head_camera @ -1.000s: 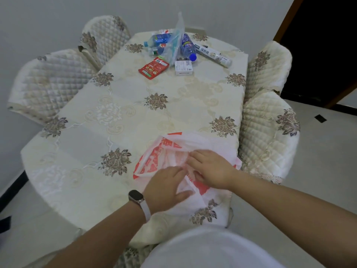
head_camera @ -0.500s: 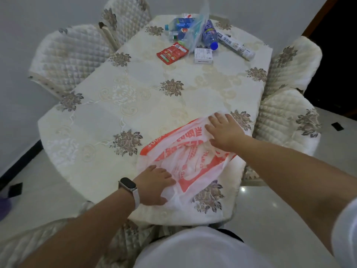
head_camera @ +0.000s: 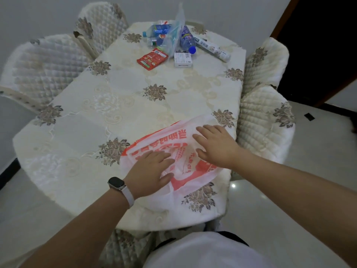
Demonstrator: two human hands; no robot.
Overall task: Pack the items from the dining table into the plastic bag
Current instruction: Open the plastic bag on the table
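You are pressing your left hand [head_camera: 152,171] and right hand [head_camera: 214,146] flat on the thin, crinkled plastic bag [head_camera: 164,138], white with red print. The fingers are lying straight and slightly spread. The bag is lying at the near end of the dining table [head_camera: 116,105], on its embroidered cream cloth. The flat red packet [head_camera: 152,59], small white box [head_camera: 183,59] and blue-capped bottle [head_camera: 186,40] are lying at the far end.

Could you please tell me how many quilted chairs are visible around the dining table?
5: far-left chair, near-left chair, far-right chair, near-right chair, and a near-end chair mostly hidden under the table. Another could hide beyond the far end.
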